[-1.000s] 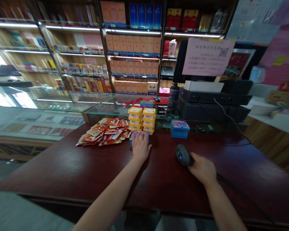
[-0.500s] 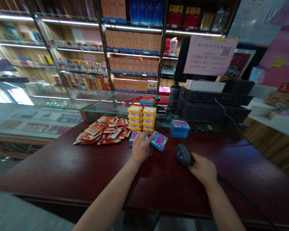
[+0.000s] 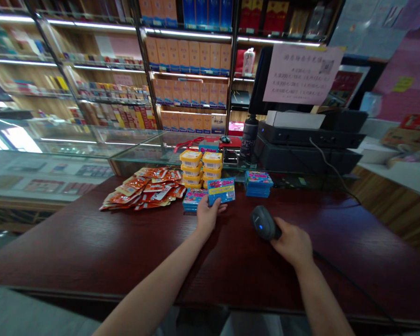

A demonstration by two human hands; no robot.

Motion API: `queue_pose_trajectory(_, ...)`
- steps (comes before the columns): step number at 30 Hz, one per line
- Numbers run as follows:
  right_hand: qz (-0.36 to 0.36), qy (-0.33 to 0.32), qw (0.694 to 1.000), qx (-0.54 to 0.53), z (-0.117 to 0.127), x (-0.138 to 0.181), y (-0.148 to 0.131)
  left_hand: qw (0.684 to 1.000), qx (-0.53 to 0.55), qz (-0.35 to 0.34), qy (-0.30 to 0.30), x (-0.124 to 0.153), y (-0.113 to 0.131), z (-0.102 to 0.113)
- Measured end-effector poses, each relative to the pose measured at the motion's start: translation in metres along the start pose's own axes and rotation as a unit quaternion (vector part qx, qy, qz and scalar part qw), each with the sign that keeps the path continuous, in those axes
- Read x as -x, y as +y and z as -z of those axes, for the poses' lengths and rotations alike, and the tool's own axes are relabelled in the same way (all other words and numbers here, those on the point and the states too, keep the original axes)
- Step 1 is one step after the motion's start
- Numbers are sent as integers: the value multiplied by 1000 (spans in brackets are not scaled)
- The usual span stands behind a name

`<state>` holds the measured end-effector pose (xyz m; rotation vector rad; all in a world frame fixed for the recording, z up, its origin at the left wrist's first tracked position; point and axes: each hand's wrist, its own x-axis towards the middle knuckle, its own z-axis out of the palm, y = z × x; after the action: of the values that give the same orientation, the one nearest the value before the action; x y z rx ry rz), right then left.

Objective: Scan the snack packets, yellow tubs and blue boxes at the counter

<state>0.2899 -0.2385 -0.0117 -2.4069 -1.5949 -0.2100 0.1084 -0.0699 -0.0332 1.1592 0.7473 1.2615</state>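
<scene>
Left hand (image 3: pixel 207 217) has fingers clamped on a blue packet (image 3: pixel 224 190), tilted up in front of yellow tubs (image 3: pixel 191 169) and just beside a blue stack (image 3: pixel 192 199); right hand (image 3: pixel 296 242) has fingers wrapped around a handheld scanner (image 3: pixel 262 223).

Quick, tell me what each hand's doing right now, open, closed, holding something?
Left hand: closed on a flat blue packet, holding it up.
Right hand: closed around the handle of a dark scanner.
</scene>
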Motion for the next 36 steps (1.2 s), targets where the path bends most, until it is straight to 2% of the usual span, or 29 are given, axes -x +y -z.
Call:
queue_pose_trajectory(9, 131, -4, 990, -53, -8, 1, 7, 997, -69, -21, 11, -6, -13, 2)
queue_pose_trajectory(17, 140, 5, 988, -58, -8, 2, 11, 996, -87, -8, 20, -6, -11, 3)
queue_pose_trajectory(23, 145, -2, 987, -66, -6, 2, 8, 998, -61, -13, 2, -4, -9, 3)
queue_pose_trajectory(26, 120, -13, 991, -53, -4, 0, 5, 998, -51, -25, -13, -3, -6, 3)
queue_pose_trajectory(29, 79, -17, 996, -37, 0, -1, 1, 995, -65, -72, -31, -3, -2, 5)
queue_pose_trajectory(32, 59, -12, 997, -51, 3, -1, -1, 978, -134, -141, -69, -7, 9, 7)
queue_pose_trajectory(34, 56, -4, 996, -64, 2, -1, -2, 953, -210, -202, -78, -13, 20, 4)
queue_pose_trajectory(36, 51, 3, 996, -69, 1, -2, -1, 915, -287, -276, -61, -22, 33, -5)
